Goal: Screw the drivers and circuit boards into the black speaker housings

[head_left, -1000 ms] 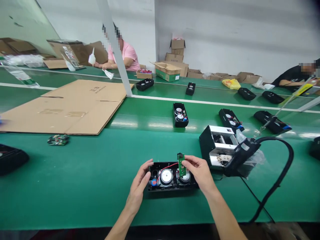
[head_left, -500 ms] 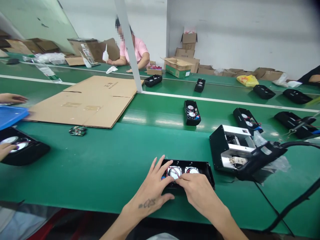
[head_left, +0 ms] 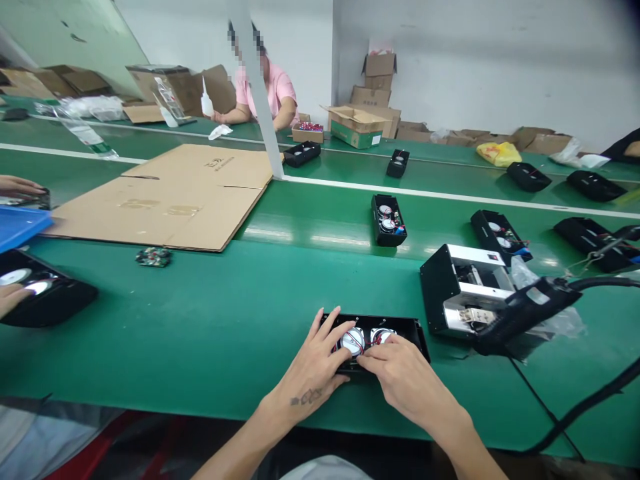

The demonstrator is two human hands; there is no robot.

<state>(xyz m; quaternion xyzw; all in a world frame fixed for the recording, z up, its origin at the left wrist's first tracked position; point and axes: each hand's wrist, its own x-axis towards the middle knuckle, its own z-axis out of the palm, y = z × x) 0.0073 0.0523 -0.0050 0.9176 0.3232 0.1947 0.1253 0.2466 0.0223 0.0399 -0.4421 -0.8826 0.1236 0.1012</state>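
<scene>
A black speaker housing (head_left: 413, 328) lies on the green bench in front of me, its open side up. Two round silver-backed speakers (head_left: 353, 341) sit inside it, with thin red and dark wires across them. My left hand (head_left: 320, 363) grips the housing's left end, fingers over the inside and thumb at the near wall. My right hand (head_left: 407, 377) is closed in a pinch beside the left speaker, where a thin wire (head_left: 369, 344) runs to its fingertips. The exact pinch point is partly hidden by the fingers.
Right of the housing stands a black-and-silver machine (head_left: 467, 293) with a black cabled tool (head_left: 530, 313) before it. A flat cardboard sheet (head_left: 170, 193) and a circuit board (head_left: 153, 257) lie left. Further housings (head_left: 389, 220) sit beyond. A co-worker's hand (head_left: 15, 300) touches another housing.
My left hand has shifted slightly right, its thumb closing in to the housing's near wall. My right hand stays pinched among the wires. At far left, a co-worker's hand now holds a circuit board.
</scene>
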